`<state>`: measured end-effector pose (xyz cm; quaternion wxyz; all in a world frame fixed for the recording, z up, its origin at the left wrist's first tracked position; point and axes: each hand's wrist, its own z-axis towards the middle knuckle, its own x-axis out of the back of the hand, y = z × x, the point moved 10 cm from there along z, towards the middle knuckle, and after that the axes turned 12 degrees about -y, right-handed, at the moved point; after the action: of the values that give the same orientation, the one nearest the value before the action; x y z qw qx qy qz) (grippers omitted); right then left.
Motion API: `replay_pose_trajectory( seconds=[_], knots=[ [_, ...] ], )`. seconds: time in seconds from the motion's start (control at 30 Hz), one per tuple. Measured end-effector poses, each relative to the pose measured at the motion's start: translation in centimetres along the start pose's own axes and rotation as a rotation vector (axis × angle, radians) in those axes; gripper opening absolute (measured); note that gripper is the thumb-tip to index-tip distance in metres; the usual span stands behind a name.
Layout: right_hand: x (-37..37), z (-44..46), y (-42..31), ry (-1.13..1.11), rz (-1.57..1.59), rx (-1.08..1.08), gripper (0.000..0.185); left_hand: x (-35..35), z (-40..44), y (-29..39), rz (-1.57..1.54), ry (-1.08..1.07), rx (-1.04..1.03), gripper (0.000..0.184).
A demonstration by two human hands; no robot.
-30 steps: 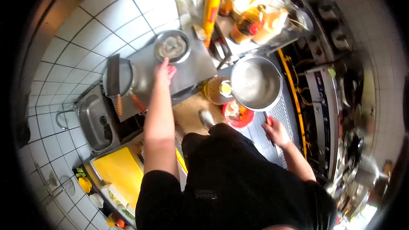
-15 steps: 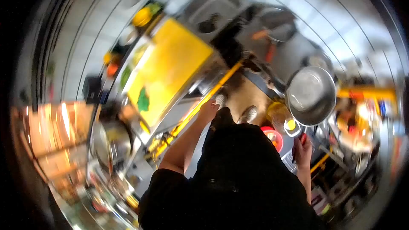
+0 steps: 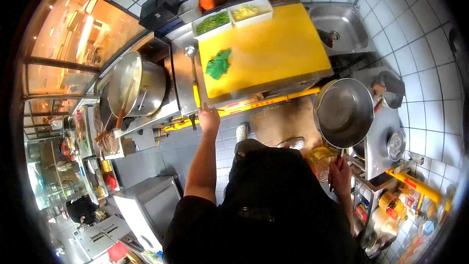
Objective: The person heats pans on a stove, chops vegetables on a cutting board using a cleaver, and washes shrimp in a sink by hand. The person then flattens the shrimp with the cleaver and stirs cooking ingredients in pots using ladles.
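Observation:
My right hand (image 3: pixel 340 175) is closed around the handle of a deep wok (image 3: pixel 345 112), held level in front of me on the right; its inside looks bare. My left hand (image 3: pixel 209 118) reaches to the counter's front edge, fingers partly stretched. Its fingertips are at the lower end of the yellow handle of a ladle (image 3: pixel 195 76); I cannot tell whether they touch it. The ladle lies on the steel counter beside a yellow cutting board (image 3: pixel 268 49). A crumpled green cloth-like piece (image 3: pixel 218 64) rests on the board.
Behind the board stand trays of chopped greens (image 3: pixel 213 23) and pale yellow pieces (image 3: pixel 246 12). A large steel pot (image 3: pixel 137 83) is at left, a sink (image 3: pixel 344 27) at back right. A yellow rail (image 3: pixel 288 96) runs along the counter front. A person (image 3: pixel 82 209) is far left.
My view has turned left toward the counter. My left hand has gone from beside the yellow rail to the ladle's handle end. The wok is still in my right hand.

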<state>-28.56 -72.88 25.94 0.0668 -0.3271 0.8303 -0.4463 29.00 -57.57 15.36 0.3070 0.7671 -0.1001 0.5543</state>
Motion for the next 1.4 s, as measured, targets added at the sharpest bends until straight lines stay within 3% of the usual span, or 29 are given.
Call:
replay_pose_trajectory(
  seconds=[0.13,0.27,0.33,0.4,0.43,0.5,0.57,0.6,0.67,0.73,0.87,0.9,0.97,1.07,1.23,1.33,1.4],
  knots=[
    [-9.0,0.0,-2.8,0.006,0.119,-0.074,0.018,1.0,5.5,-6.2,0.084,-0.102,0.299,0.043],
    [-16.7,-1.3,-2.4,0.053,0.159,-0.161,0.013,-2.4,11.4,-10.0,0.005,-0.363,0.3,0.047],
    [-20.1,-2.7,-2.8,0.04,0.123,-0.151,0.012,-4.1,13.4,-11.0,0.008,-0.226,0.11,0.042],
    [-23.0,-3.6,-3.4,0.048,0.158,-0.199,0.012,-2.0,13.3,-9.8,-0.16,-0.302,0.188,0.039],
    [-24.2,-3.7,-4.0,0.05,0.148,-0.173,0.012,0.2,12.5,-8.4,-0.233,-0.167,0.112,0.033],
    [-26.3,-4.2,-4.8,0.074,0.115,-0.138,0.013,-0.2,13.0,-9.2,-0.607,-0.136,0.069,0.03],
    [-26.7,-4.7,-2.9,0.086,0.115,-0.179,0.012,1.5,11.1,-8.1,-0.84,-0.05,-0.045,0.025],
    [-27.0,-4.3,-2.5,0.055,-0.048,-0.205,0.016,1.9,9.6,-7.6,-0.85,-0.096,-0.083,0.024],
    [-28.4,-3.0,-0.9,0.034,-0.027,-0.21,0.02,3.2,5.8,-8.2,-0.854,-0.159,-0.145,0.022],
    [-29.9,-1.4,-1.1,-0.014,-0.172,-0.192,0.021,8.4,-0.5,-7.1,-0.827,-0.216,-0.319,0.019],
    [-34.0,1.9,3.4,-0.104,-0.185,-0.047,0.021,8.6,-12.0,-9.6,-0.89,-0.614,-0.382,0.02],
    [-36.4,0.0,1.5,-0.159,-0.043,-0.164,0.018,9.0,-14.5,-10.2,-0.827,-0.67,-0.343,0.022],
    [-39.5,-0.8,2.1,-0.247,-0.019,-0.115,0.019,10.4,-18.8,-10.6,-0.699,-0.77,-0.211,0.027],
    [-43.5,-2.4,5.1,-0.352,-0.029,-0.108,0.021,8.2,-22.1,-14.0,-0.786,-0.855,-0.107,0.018],
    [-49.1,-6.4,7.0,-0.455,-0.045,-0.115,0.024,9.4,-26.7,-17.8,-0.943,-0.955,-0.022,0.025],
    [-50.9,-7.9,7.8,-0.478,-0.005,-0.105,0.023,11.1,-28.5,-20.4,-0.986,-0.965,-0.018,0.037],
    [-52.3,-9.0,7.5,-0.465,0.043,-0.106,0.022,13.5,-27.8,-23.5,-0.806,-0.743,-0.157,0.042]
  ],
)
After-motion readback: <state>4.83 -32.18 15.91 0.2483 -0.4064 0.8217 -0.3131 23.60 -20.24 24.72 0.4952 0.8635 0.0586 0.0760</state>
